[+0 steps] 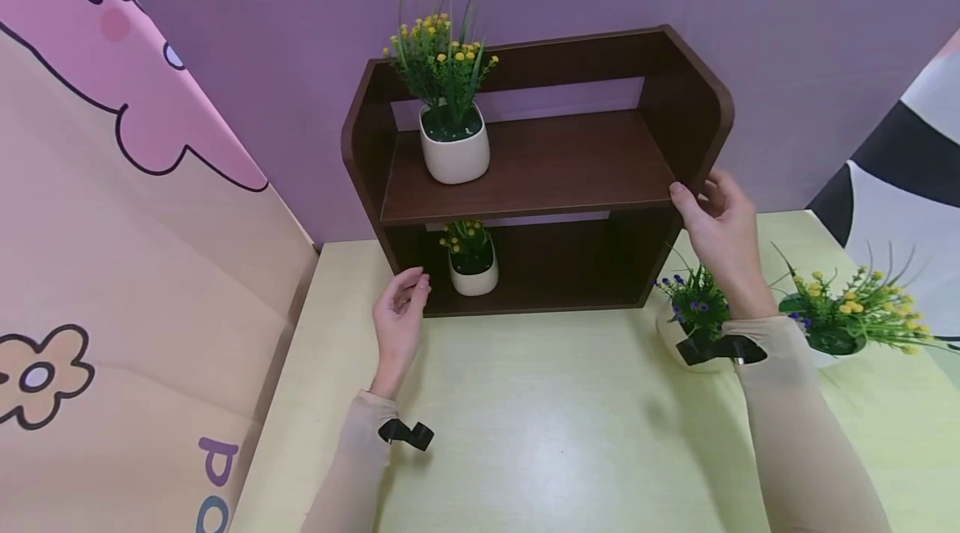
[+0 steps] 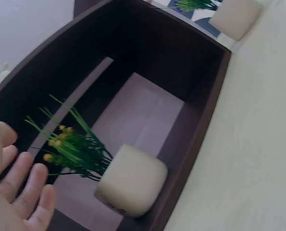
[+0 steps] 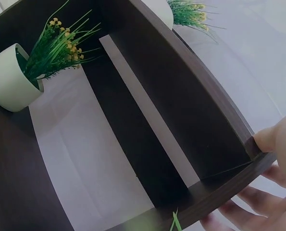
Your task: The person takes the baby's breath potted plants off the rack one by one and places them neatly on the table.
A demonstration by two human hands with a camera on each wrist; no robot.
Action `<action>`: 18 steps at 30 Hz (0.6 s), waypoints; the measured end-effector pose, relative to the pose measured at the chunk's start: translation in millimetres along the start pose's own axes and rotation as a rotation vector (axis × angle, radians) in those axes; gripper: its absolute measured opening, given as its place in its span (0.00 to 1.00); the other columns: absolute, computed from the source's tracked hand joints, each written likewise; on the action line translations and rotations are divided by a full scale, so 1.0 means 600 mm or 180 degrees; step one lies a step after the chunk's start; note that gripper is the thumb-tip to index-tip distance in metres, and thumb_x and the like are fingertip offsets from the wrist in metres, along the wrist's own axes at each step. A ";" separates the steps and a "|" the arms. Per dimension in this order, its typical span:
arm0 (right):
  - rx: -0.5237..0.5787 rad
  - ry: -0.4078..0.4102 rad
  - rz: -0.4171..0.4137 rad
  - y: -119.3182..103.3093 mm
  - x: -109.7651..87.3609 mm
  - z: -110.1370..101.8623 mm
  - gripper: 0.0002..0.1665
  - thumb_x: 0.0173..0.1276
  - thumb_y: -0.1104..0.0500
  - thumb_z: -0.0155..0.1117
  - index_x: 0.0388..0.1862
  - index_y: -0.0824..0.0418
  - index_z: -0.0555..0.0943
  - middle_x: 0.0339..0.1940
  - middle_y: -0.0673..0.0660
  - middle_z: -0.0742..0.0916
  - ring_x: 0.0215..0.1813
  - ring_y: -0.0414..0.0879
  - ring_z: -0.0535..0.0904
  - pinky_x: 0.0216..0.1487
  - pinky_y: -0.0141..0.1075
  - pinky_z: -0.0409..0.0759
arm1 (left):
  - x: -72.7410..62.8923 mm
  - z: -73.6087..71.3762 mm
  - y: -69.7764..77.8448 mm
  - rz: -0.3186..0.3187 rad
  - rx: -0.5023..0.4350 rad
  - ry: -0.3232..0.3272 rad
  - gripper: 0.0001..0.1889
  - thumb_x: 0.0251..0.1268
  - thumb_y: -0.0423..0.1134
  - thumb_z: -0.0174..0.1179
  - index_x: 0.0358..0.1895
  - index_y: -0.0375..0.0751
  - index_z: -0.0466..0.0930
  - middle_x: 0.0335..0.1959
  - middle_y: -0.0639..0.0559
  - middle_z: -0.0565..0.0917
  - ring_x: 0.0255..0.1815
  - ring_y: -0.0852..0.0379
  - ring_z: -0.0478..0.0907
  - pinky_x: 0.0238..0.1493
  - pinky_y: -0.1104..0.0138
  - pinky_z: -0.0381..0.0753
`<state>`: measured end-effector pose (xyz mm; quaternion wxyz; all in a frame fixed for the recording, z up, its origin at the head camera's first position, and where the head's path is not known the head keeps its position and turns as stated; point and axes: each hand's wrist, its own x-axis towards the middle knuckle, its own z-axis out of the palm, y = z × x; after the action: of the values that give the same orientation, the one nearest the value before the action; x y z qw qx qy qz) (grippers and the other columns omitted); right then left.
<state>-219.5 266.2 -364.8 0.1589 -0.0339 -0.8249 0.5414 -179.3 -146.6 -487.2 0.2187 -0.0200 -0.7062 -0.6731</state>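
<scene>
A dark brown two-tier shelf (image 1: 570, 158) stands on the table. My right hand (image 1: 722, 231) grips its right side panel, thumb at the front corner of the upper board and fingers around the outside. My left hand (image 1: 400, 323), fingers loosely bent and holding nothing, is beside the lower left front edge. In the left wrist view, its fingers (image 2: 30, 185) overlap the shelf's opening. A white-potted plant with yellow flowers (image 1: 456, 153) sits on the upper tier at the left. Below it, a smaller yellow-flowered potted plant (image 1: 475, 273) stands on the lower tier.
Right of the shelf, a potted plant with purple flowers (image 1: 693, 308) stands partly behind my right wrist. Farther right is another yellow-flowered potted plant (image 1: 832, 333), partly covered by my sleeve. A purple backdrop (image 1: 285, 57) hangs behind the shelf, and a printed panel (image 1: 150, 266) borders the left.
</scene>
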 end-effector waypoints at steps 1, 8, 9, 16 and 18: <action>-0.0009 -0.0001 0.0023 0.000 0.000 -0.001 0.32 0.82 0.41 0.58 0.80 0.46 0.72 0.78 0.60 0.78 0.73 0.52 0.79 0.72 0.43 0.81 | -0.001 0.005 -0.004 -0.0045 0.0066 -0.0084 0.16 0.77 0.32 0.63 0.63 0.33 0.82 0.57 0.31 0.85 0.51 0.59 0.87 0.52 0.74 0.84; 0.0146 0.0014 0.0095 0.006 -0.004 0.001 0.31 0.81 0.41 0.60 0.78 0.45 0.73 0.77 0.59 0.79 0.67 0.42 0.80 0.58 0.25 0.82 | -0.001 0.027 -0.043 -0.0229 0.0468 -0.0390 0.24 0.76 0.37 0.66 0.71 0.36 0.76 0.72 0.39 0.79 0.73 0.33 0.75 0.67 0.40 0.80; 0.0198 0.0015 0.0106 0.007 -0.005 0.003 0.31 0.81 0.41 0.61 0.78 0.45 0.73 0.77 0.59 0.80 0.66 0.40 0.80 0.55 0.22 0.81 | -0.001 0.028 -0.045 -0.0248 0.0484 -0.0409 0.25 0.75 0.37 0.66 0.71 0.36 0.76 0.72 0.38 0.78 0.73 0.34 0.75 0.68 0.40 0.80; 0.0291 0.0002 0.0113 0.006 -0.004 0.005 0.31 0.81 0.41 0.60 0.79 0.44 0.72 0.78 0.58 0.78 0.70 0.43 0.78 0.61 0.30 0.83 | 0.008 0.039 -0.054 -0.0267 0.0670 -0.0434 0.25 0.74 0.38 0.67 0.71 0.36 0.77 0.73 0.40 0.77 0.74 0.36 0.75 0.70 0.40 0.79; 0.0260 -0.0009 0.0126 0.006 -0.004 0.003 0.32 0.81 0.40 0.59 0.80 0.43 0.71 0.79 0.57 0.78 0.71 0.45 0.78 0.66 0.36 0.83 | 0.010 0.042 -0.057 -0.0250 0.0726 -0.0405 0.24 0.74 0.37 0.67 0.70 0.36 0.78 0.72 0.38 0.78 0.73 0.36 0.75 0.69 0.40 0.80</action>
<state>-218.2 265.5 -369.3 0.1483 -0.0430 -0.8015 0.5777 -203.1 -127.0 -517.3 0.1477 -0.0100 -0.7909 -0.5938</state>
